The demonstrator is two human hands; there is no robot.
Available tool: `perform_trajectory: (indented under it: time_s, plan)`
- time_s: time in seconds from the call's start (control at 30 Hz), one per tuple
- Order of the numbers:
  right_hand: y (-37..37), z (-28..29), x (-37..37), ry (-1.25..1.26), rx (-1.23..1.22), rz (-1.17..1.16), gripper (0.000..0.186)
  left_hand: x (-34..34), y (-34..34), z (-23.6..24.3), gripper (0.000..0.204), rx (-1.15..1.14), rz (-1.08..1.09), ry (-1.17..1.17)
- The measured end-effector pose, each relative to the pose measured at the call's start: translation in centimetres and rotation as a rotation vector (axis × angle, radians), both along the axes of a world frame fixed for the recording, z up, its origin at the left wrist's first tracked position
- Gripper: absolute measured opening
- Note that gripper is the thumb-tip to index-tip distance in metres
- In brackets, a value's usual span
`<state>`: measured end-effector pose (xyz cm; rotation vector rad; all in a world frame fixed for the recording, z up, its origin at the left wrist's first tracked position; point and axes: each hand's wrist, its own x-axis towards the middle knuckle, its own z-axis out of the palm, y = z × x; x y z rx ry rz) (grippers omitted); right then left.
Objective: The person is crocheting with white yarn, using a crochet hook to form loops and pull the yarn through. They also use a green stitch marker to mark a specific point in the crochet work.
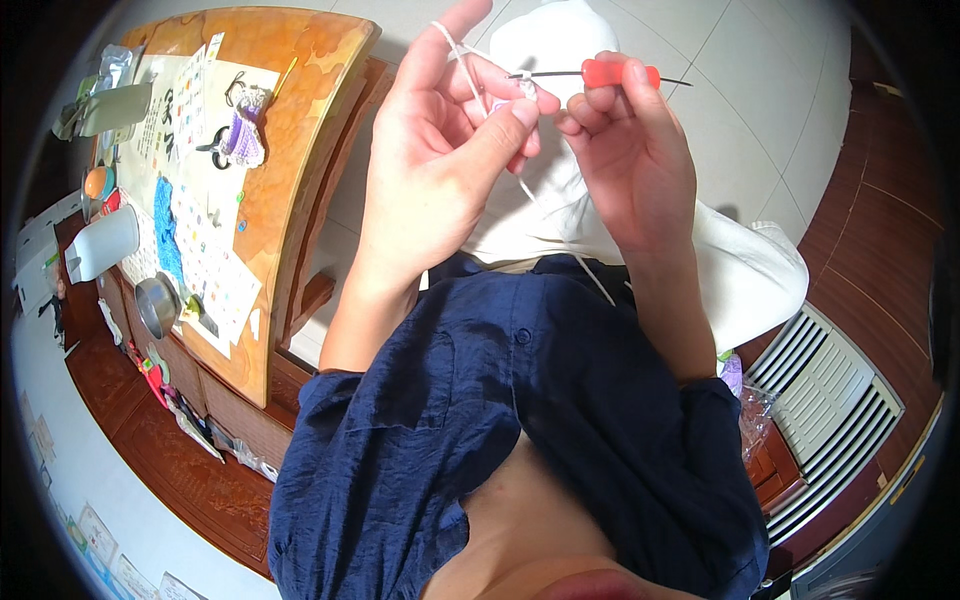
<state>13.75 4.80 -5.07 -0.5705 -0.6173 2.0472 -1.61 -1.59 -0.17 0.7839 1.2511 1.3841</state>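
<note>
My left hand pinches a small piece of white crochet between thumb and fingers. White yarn loops over its raised index finger, and a strand hangs below toward my lap. In my right hand is a crochet hook with a red grip and a thin dark shaft, held nearly level. The hook's tip meets the crochet piece at my left fingertips. Whether a loop sits on the shaft is too small to tell.
To the left stands a wooden table bearing paper sheets, a purple-and-white knitted piece, black-handled scissors, a blue knitted strip and a metal bowl. A white slatted stool is at the lower right.
</note>
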Motion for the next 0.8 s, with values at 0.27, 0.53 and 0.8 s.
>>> perform_trajectory:
  time_s: [0.27,0.53,0.8]
  plan:
    - [-0.13,0.58,-0.32,-0.046,-0.038,-0.055,0.034,-0.2,0.08,-0.34,0.061,0.015,-0.056,-0.06]
    - [0.19,-0.13,-0.05,0.002,-0.095,-0.037,0.033,0.07,0.37,-0.17,0.057,0.028,-0.011,-0.11]
    - [0.22,-0.29,0.02,0.046,-0.135,-0.038,0.03,0.07,0.43,-0.39,0.055,0.051,-0.009,-0.105]
